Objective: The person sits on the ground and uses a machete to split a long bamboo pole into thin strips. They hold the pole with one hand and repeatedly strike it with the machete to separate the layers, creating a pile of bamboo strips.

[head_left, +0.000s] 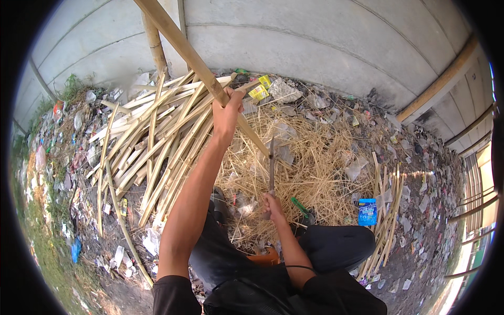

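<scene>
My left hand (pixel 228 111) is closed round a long split bamboo pole (pixel 178 39). The pole slants from the top of the view down to the right, its lower end at the blade of a long knife (pixel 271 173). My right hand (pixel 272 206) grips the knife's handle, with the narrow dark blade pointing away from me. Whether the blade is in the bamboo or only against it, I cannot tell. Beneath both lies a heap of straw-coloured bamboo shavings (pixel 320 173). Left of my left arm, split bamboo strips (pixel 152 136) are piled loosely.
A grey concrete wall (pixel 315 47) closes off the far side, with bamboo posts (pixel 441 79) against it. Thinner bamboo strips (pixel 388 215) lie at the right beside a blue packet (pixel 367 211). Litter and yellow packets (pixel 259 92) cover the ground. My bent knee (pixel 338 245) is close to my right arm.
</scene>
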`<act>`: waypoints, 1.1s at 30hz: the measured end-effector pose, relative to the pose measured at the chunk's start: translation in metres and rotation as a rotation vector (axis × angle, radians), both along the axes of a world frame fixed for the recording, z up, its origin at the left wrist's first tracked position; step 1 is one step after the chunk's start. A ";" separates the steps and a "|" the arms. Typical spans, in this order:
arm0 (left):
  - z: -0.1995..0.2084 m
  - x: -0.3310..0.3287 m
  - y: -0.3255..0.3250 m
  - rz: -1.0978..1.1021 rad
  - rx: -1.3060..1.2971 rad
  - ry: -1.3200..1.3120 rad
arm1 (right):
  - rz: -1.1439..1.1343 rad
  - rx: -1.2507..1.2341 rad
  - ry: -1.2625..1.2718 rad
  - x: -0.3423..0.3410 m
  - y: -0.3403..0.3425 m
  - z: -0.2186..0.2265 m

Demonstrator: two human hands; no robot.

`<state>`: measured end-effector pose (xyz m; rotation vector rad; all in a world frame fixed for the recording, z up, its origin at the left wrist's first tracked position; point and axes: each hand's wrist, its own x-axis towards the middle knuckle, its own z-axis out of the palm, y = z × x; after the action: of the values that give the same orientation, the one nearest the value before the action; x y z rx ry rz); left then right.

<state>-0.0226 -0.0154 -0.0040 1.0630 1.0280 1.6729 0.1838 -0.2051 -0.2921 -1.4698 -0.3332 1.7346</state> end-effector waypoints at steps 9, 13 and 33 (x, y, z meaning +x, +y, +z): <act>0.074 0.003 -0.029 0.169 0.318 -0.206 | -0.232 0.327 0.422 0.037 0.036 0.037; 0.069 -0.014 -0.030 0.024 0.262 -0.307 | -0.297 0.571 -0.076 0.034 0.050 0.134; 0.077 0.006 -0.032 0.136 0.169 -0.194 | 0.139 0.078 0.814 0.027 0.005 -0.048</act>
<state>-0.0167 -0.0470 0.0725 0.9315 0.8607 1.9598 0.2104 -0.2006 -0.3405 -0.5991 -0.0621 2.2328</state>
